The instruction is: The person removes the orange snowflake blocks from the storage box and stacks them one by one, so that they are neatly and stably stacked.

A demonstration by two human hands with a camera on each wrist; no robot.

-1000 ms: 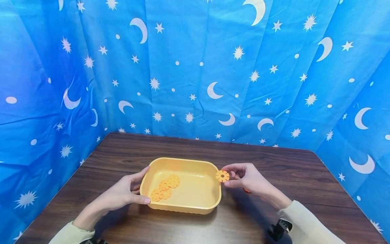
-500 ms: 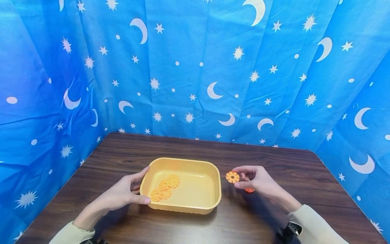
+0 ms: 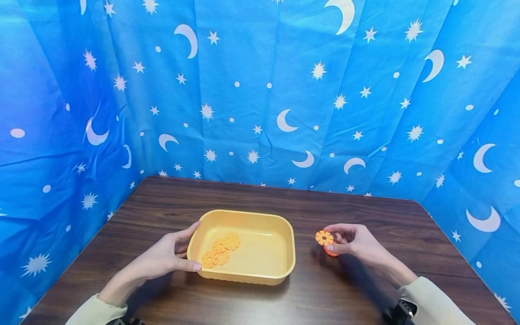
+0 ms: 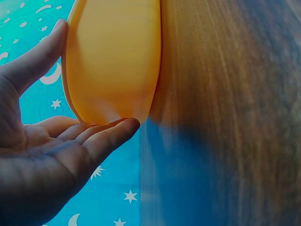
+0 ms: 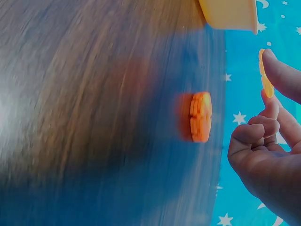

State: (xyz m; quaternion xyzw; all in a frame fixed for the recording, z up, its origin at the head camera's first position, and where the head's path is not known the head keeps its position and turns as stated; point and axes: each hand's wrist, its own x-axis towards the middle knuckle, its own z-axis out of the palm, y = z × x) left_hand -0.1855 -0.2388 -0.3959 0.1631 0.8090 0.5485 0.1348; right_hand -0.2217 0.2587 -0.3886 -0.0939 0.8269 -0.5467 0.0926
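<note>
A yellow rectangular plastic bin (image 3: 260, 270) stands on the table, with several notched orange discs (image 3: 220, 246) lying at its left end. My left hand (image 3: 164, 253) holds the bin's left end, thumb at the near corner and fingers at the far side. In the left wrist view that hand (image 4: 51, 155) touches the bin's wall (image 4: 115, 56). To the right of the bin, my right hand (image 3: 357, 243) pinches an orange notched disc (image 3: 319, 238) between thumb and fingers. Below it a short stack of red-orange notched discs (image 5: 201, 117) sits on the table, partly hidden by the thumb in the head view.
The dark wood-grain table (image 3: 268, 307) reaches back to a blue curtain (image 3: 252, 90) printed with white moons and stars. The curtain also runs along the left and right sides. A dark watch-like band (image 3: 401, 311) is at the right sleeve.
My right hand has moved right, away from the bin's right rim, carrying the orange disc until it is over the red-orange stack. The left hand and bin stay in place.
</note>
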